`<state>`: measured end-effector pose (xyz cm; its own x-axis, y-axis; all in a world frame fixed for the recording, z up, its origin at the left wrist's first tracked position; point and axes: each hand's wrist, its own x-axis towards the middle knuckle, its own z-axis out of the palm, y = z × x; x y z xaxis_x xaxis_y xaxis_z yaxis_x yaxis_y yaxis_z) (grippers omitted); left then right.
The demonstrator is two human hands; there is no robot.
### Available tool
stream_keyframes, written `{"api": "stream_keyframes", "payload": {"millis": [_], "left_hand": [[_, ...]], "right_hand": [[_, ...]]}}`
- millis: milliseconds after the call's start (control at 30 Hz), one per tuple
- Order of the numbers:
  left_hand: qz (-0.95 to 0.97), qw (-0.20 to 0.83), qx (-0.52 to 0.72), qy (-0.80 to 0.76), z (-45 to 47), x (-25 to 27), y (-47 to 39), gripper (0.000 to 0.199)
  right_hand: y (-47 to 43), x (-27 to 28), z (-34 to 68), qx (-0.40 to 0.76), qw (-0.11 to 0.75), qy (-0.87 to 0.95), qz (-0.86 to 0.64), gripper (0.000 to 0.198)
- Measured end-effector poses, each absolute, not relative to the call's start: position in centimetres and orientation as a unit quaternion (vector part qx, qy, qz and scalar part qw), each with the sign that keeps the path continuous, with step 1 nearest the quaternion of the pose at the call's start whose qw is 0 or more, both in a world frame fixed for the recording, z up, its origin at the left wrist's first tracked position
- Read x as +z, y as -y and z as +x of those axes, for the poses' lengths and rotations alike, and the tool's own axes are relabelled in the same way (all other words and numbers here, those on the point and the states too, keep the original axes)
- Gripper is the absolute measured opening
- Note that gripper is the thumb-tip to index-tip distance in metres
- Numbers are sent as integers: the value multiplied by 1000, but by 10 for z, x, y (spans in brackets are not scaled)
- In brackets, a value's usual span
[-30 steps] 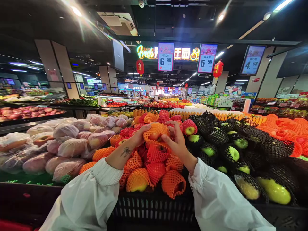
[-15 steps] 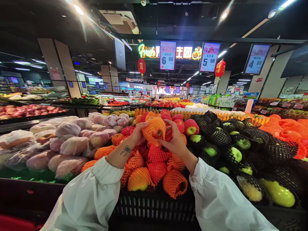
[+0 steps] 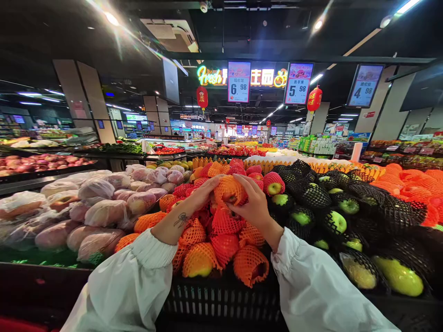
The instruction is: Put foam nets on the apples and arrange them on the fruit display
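Note:
Between both hands is an apple (image 3: 229, 190) in an orange foam net, just above a heap of netted fruit. My left hand (image 3: 204, 192) is closed on its left side, with most of the fingers hidden behind the net. On the other side my right hand (image 3: 254, 203) wraps round the apple, thumb in front and fingers over the top. Red-netted apples (image 3: 226, 221) lie directly beneath. Nearer the front edge, orange-netted apples (image 3: 200, 259) rest in a black slatted crate (image 3: 221, 299).
Bagged apples (image 3: 107, 212) are piled at the left. Green apples in black nets (image 3: 337, 221) fill the right side, with loose orange nets (image 3: 411, 184) beyond them. A low yellow fence (image 3: 311, 167) runs behind the fruit. Price screens (image 3: 238, 82) hang overhead.
The apple has been turned and lowered slightly within my hands. My right hand's fingers have come over its top, and my left hand has slid a little to the right.

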<state>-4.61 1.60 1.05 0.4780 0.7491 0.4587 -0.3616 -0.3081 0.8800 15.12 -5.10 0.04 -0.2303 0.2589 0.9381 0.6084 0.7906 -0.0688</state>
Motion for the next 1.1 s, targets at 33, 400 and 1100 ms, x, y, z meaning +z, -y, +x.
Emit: {"api": "stream_keyframes", "payload": {"millis": [33, 400, 1100], "left_hand": [[647, 557, 497, -153, -46, 14, -13, 48], [711, 432, 540, -128, -53, 38, 0, 41], [653, 518, 524, -173, -60, 31, -9, 37]], "right_hand": [[50, 0, 151, -159, 567, 758, -281, 75], [48, 0, 148, -145, 638, 690, -309, 70], [53, 0, 148, -107, 619, 733, -263, 76]]}}
